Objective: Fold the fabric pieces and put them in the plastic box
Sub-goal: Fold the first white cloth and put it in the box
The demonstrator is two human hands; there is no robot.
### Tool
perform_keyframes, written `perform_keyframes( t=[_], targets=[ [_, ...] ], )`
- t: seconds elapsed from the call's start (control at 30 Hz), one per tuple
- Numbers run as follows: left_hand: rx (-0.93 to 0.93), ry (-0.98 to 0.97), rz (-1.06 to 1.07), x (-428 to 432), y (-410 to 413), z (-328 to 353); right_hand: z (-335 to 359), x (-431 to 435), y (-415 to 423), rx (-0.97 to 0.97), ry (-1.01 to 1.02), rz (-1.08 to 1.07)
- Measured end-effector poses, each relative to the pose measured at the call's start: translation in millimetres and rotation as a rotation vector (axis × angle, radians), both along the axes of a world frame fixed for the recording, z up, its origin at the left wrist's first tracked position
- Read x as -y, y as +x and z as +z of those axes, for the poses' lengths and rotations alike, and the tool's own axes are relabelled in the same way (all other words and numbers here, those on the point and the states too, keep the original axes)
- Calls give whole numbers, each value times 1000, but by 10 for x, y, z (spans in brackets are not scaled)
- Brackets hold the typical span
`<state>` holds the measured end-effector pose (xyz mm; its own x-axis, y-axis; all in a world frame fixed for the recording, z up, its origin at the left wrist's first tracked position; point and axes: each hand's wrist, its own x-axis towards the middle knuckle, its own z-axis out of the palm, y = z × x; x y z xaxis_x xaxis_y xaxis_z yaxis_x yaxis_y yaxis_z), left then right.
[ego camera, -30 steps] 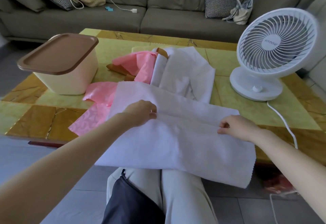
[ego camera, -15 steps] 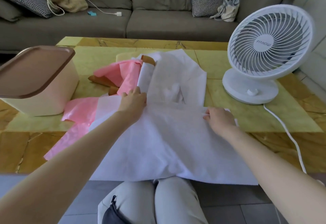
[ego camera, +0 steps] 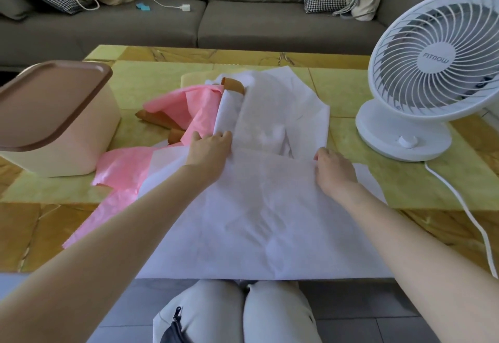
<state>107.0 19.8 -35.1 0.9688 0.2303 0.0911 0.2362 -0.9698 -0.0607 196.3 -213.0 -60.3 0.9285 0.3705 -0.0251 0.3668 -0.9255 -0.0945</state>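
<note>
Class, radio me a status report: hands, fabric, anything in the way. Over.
Right hand pinches white fabric at far edge; left hand rests there, grip unclear. Fabric flat on table, unboxed. Plastic box lidded; pink fabric alongside.

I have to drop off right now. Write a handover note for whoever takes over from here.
Left hand rests on the far edge of the white fabric, pinch unclear; right hand pinches that edge.
White fabric lies on the table in front; pink fabric and second white piece are heaped behind; plastic box at left, lid on.
Done: first fold, apparently.
Left: finish folding all pieces, open box, load.
</note>
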Motion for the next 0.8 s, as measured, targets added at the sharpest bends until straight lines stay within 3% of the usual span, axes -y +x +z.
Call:
perform_keyframes(
  t=[0.13,0.3,0.43,0.63,0.8],
  targets=[
    [15,-11,-21,-8,-26,17,83,-337,-193,-82,119,216],
    [51,-132,-93,-61,-156,136,209,-894,-523,-28,222,477],
    [6,-109,-65,-354,-382,269,226,-1081,-575,-16,203,421],
    [-104,-228,52,-822,-662,389,215,-1116,-550,-20,114,354],
    [47,-206,88,-907,-663,350,242,-1154,-531,-35,93,322]
  ],
)
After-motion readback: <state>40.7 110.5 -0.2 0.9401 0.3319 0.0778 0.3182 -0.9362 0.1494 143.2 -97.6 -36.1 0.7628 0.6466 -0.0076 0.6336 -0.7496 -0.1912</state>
